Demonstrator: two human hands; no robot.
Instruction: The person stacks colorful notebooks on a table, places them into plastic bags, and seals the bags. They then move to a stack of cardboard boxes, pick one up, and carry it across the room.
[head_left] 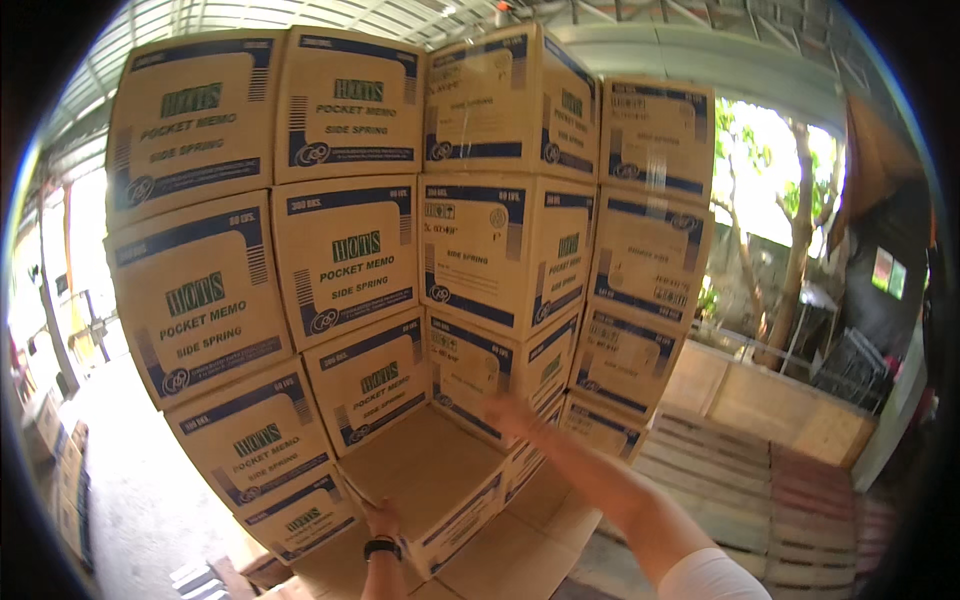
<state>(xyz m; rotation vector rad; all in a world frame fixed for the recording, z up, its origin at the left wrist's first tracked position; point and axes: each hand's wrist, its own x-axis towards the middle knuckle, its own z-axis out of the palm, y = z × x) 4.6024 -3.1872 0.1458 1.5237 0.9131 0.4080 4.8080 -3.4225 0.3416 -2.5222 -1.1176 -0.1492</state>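
A brown cardboard carton (425, 465) with blue and green print lies low in the inner corner of a stack, its plain top facing up. My left hand (382, 518) touches this carton's near left corner, fingers apart and partly hidden against its side. A black band (382, 546) circles my left wrist. My right arm reaches across to the right, and my right hand (510, 415) is over the carton's far right end, in front of another carton (465, 372). Motion blur hides the right fingers.
Tall columns of matching cartons (350, 255) rise ahead and to both sides. Near me, a flat brown cardboard surface (530, 545) lies below the low carton. Wooden slatted pallets (710, 490) cover the floor at the right. A low wall (780, 400) and tree trunk (790, 250) stand beyond.
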